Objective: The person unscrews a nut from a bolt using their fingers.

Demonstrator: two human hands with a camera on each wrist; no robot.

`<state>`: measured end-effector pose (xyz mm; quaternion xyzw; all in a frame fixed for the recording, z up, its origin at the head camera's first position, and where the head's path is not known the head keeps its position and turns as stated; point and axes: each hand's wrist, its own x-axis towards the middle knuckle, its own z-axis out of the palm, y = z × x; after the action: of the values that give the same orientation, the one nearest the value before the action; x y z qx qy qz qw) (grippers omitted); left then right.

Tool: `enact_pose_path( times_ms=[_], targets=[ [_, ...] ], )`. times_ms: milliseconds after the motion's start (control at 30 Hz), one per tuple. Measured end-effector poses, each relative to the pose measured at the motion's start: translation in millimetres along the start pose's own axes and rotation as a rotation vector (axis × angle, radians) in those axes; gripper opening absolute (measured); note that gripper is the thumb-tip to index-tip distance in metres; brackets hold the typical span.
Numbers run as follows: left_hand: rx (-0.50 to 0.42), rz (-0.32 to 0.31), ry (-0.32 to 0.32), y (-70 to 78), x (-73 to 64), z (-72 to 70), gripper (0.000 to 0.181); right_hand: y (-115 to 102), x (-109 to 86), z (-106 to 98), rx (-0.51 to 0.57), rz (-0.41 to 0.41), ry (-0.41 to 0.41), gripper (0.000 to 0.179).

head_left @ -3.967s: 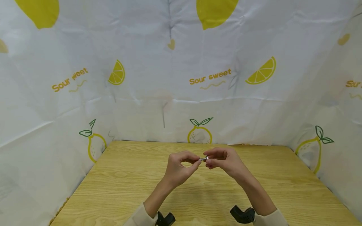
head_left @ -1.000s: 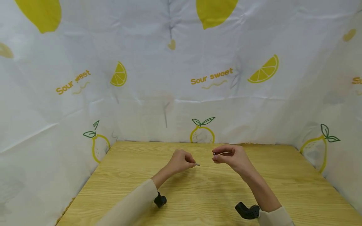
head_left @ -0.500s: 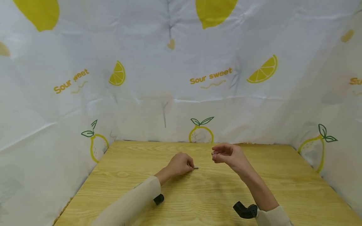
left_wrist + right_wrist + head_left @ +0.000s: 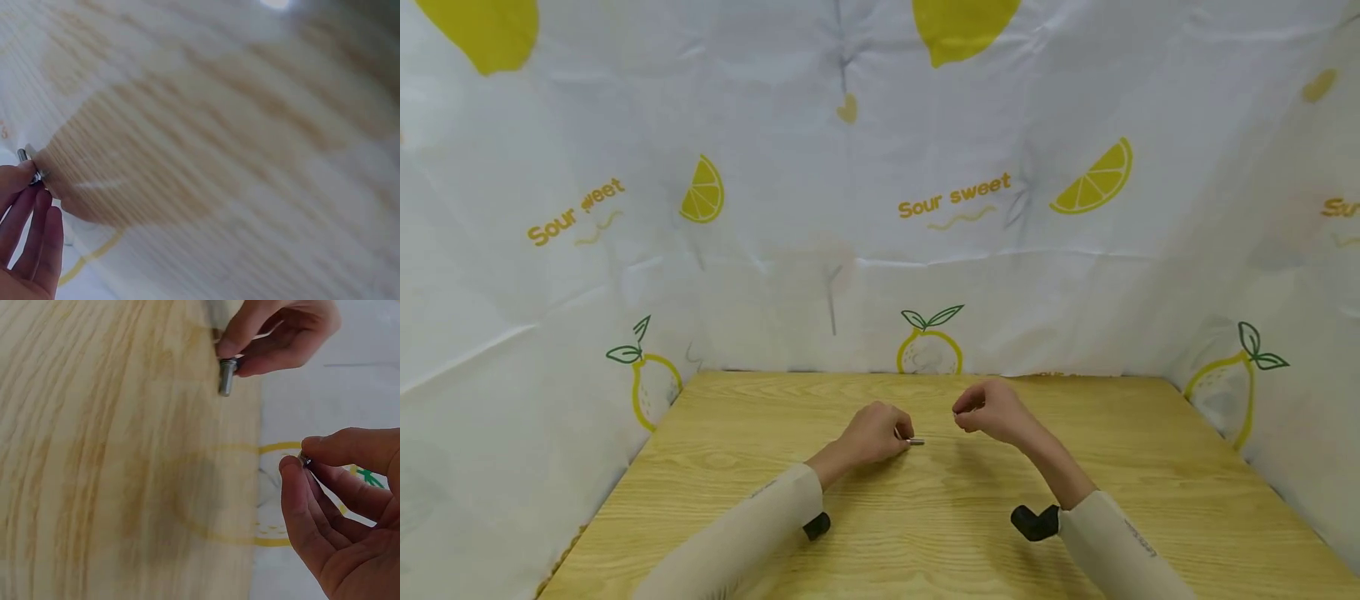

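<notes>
A small silver bolt (image 4: 917,442) is pinched between thumb and fingers of my left hand (image 4: 874,433), low over the wooden table. Its shank points toward the right hand; whether it touches the table I cannot tell. In the right wrist view, the bolt (image 4: 226,378) sticks out bare from the fingertips. My right hand (image 4: 996,411) stays raised a little farther right, apart from the bolt. Between its thumb and fingertip it pinches a small metal nut (image 4: 304,459), mostly covered by the fingers. The left wrist view catches the bolt (image 4: 24,156) at its left edge.
The wooden table (image 4: 737,500) stretches beneath both hands. A white curtain (image 4: 790,200) with lemon prints hangs behind it and along both sides. Black wrist cameras (image 4: 1034,523) sit at the beige sleeves (image 4: 752,529).
Four seconds ago both hands met at the bolt, nut on its end. Now the nut is apart in my right hand. My left hand has lowered the bolt toward the table; the right has shifted slightly left.
</notes>
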<state>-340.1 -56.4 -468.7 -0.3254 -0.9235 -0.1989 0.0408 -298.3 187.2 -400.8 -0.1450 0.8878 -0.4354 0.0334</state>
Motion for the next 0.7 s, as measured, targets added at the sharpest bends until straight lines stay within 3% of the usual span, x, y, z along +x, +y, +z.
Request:
enact_pose_path(
  times_ms=[233, 467, 700],
  targets=[
    [-0.029, -0.009, -0.026, -0.7, -1.2, 0.1, 0.004, 29.0, 20.7, 22.8, -0.144, -0.061, -0.116, 0.013],
    [-0.017, -0.002, -0.042, -0.9, 1.9, -1.8, 0.005, 35.9, 31.7, 36.0, -0.312, -0.080, -0.112, 0.007],
    [-0.033, -0.008, -0.042, 1.1, 4.5, -0.6, 0.009, 35.0, 31.2, 41.1, -0.310, -0.065, -0.104, 0.006]
  ],
)
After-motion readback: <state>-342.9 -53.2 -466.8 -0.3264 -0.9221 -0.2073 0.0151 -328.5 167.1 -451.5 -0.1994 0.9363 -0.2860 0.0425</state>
